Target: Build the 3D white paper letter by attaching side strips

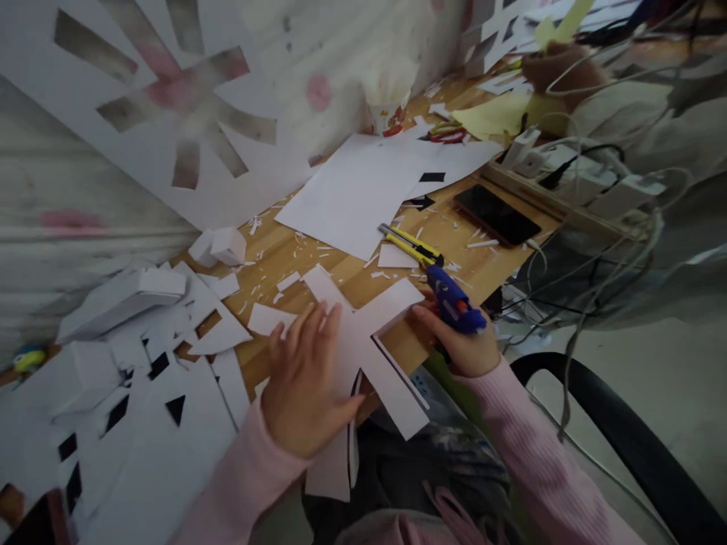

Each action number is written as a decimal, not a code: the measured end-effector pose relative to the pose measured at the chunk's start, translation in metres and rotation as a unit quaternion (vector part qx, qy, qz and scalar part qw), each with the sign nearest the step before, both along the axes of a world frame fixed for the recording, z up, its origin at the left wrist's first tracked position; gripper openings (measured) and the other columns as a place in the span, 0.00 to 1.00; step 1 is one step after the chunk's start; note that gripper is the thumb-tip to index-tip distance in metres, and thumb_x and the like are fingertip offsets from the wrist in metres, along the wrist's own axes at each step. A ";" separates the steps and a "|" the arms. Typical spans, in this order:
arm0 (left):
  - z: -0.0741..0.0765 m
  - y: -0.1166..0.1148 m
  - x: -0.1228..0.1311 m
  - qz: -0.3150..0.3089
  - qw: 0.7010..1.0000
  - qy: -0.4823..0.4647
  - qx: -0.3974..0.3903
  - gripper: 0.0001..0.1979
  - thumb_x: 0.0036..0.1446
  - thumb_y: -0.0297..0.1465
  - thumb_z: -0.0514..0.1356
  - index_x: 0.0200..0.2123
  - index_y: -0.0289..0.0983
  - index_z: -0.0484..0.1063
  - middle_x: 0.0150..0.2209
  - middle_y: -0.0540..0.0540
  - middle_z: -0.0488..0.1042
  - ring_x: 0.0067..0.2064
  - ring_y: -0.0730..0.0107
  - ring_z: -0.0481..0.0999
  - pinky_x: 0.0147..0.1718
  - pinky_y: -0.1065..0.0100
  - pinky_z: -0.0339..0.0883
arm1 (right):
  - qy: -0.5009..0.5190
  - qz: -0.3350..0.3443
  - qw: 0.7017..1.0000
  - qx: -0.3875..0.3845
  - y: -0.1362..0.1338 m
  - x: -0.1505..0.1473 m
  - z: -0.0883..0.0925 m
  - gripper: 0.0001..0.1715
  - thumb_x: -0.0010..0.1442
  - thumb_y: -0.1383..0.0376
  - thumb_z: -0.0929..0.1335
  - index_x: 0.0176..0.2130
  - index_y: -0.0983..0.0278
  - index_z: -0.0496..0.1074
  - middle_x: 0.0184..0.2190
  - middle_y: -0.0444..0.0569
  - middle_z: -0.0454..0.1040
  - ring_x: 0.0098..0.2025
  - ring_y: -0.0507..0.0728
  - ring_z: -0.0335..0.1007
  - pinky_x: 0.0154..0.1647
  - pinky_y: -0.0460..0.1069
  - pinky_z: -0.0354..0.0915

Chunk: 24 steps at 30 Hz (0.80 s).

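A white board cut-out (359,333) with several arms lies at the table's front edge, and some arms stick out past it. My left hand (310,378) rests on the cut-out with its fingers stretched out. In my right hand (469,344) is a blue glue gun (454,297), held beside the right arm of the cut-out. The fingers are partly hidden behind the gun. A yellow utility knife (413,246) lies just beyond the gun, its front end over a large white sheet (349,193).
Cut white boards (159,446) and small white blocks (227,246) are piled on the left. A phone (497,214) lies by a power strip (573,178) with loose cables. Scraps litter the wooden table (273,284). Another person's hand (568,72) is at upper right.
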<state>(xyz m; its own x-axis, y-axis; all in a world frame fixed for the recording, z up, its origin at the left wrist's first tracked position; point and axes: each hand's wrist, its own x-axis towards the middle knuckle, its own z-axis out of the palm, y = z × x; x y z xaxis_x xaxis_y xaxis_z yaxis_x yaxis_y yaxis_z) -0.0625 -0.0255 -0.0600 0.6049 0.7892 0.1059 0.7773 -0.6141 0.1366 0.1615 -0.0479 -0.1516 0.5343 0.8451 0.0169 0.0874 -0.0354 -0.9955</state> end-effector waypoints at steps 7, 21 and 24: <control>-0.014 0.047 0.036 -0.065 0.988 0.096 -0.102 0.52 0.33 0.33 0.62 0.64 0.34 0.48 0.58 0.34 0.65 0.62 0.44 0.59 0.61 0.35 0.33 | 0.025 0.047 0.998 0.016 0.032 -0.005 0.007 0.23 0.47 0.53 0.73 0.40 0.64 0.72 0.33 0.49 0.74 0.34 0.57 0.71 0.37 0.55 0.70; 0.020 0.046 0.017 0.037 0.995 -0.087 -0.008 0.33 0.39 0.29 0.62 0.54 0.47 0.68 0.48 0.43 0.60 0.52 0.50 0.63 0.54 0.45 0.57 | 0.131 0.089 0.986 -0.043 0.030 0.003 0.034 0.24 0.49 0.48 0.73 0.36 0.64 0.72 0.22 0.45 0.74 0.21 0.51 0.71 0.16 0.42 0.63; 0.037 0.048 0.017 0.017 0.988 -0.139 0.059 0.24 0.42 0.29 0.63 0.47 0.44 0.73 0.49 0.42 0.60 0.53 0.51 0.63 0.53 0.48 0.59 | 0.144 0.050 0.987 -0.042 0.027 0.009 0.031 0.26 0.49 0.45 0.72 0.33 0.64 0.72 0.20 0.44 0.74 0.17 0.49 0.66 0.15 0.42 0.61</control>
<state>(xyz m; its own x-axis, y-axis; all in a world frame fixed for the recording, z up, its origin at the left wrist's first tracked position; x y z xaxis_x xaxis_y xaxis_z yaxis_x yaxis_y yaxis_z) -0.0455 0.0223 -0.0225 0.5132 0.7807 0.3565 0.7398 -0.6130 0.2773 0.1704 -0.0207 -0.1206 0.4205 0.8861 -0.1949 -0.1910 -0.1235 -0.9738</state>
